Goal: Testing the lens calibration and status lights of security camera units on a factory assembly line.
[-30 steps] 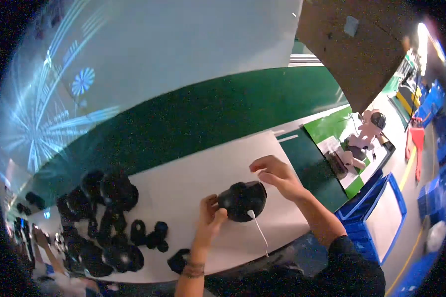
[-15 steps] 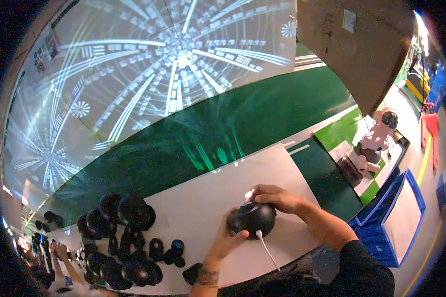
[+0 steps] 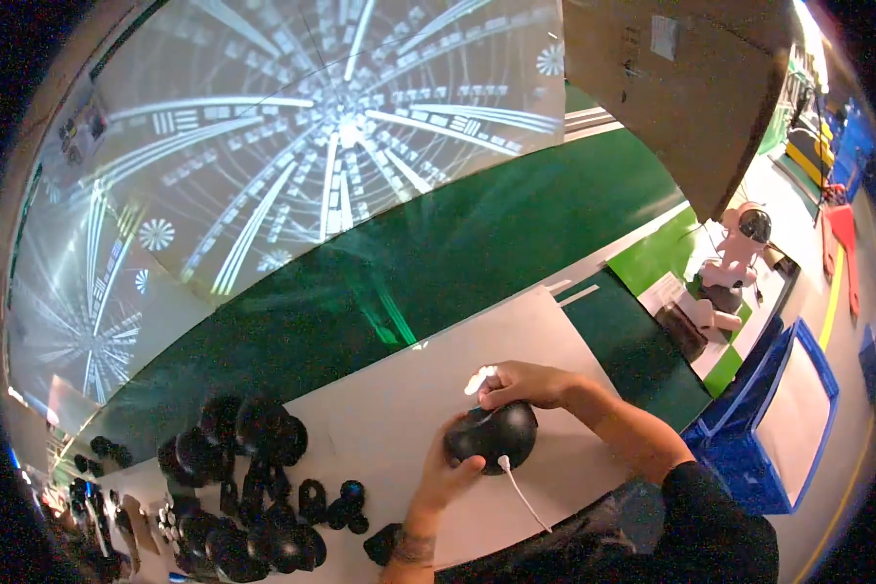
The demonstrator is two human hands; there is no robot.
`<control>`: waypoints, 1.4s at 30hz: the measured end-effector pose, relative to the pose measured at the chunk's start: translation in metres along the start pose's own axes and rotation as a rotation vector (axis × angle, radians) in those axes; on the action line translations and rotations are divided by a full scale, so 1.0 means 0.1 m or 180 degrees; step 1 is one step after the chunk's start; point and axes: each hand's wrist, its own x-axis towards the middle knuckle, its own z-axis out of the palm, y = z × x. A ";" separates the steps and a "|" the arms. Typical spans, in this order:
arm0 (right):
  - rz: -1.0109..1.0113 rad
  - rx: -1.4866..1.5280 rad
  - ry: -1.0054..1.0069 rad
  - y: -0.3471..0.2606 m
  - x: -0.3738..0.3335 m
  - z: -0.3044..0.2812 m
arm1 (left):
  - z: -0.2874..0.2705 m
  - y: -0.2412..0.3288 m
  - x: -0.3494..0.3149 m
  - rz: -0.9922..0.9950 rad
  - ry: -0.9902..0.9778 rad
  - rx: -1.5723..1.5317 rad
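A glossy black ball-shaped projector [image 3: 504,435] is held just above the white board, with a white cable [image 3: 528,502] plugged into its near side. My left hand [image 3: 441,475] wraps its left side, thumb toward me. My right hand [image 3: 524,385] curls over the far upper side, its fingertips brightly lit by the projector's light. What those fingers pinch there is hidden by the ball and the glare. A white radiating pattern [image 3: 348,127] shines on the grey panel ahead.
Several black round housings and small black parts [image 3: 238,530] crowd the left of the white board [image 3: 380,414]. A white astronaut-shaped figure [image 3: 735,258] stands at right on a green sheet. Blue crates [image 3: 803,428] sit beside the bench; a large cardboard sheet [image 3: 676,88] hangs above.
My right fingers have shifted at the far side of the projector, lifting slightly, with more light on them. The projected pattern looks crisper, and the green streaks on the bench have shrunk.
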 end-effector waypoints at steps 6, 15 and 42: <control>-0.0508 -0.0222 -0.0280 0.01 0.01 -0.06 | 0.00 -0.16 0.04 0.0169 0.0004 -0.0206; -0.0277 -0.0125 -0.0302 0.05 0.08 -0.10 | 0.06 0.08 0.07 0.0102 0.0052 -0.0073; 0.0087 -0.0333 -0.0389 -0.26 -0.09 0.27 | 0.11 0.23 -0.26 0.0279 0.0139 -0.0108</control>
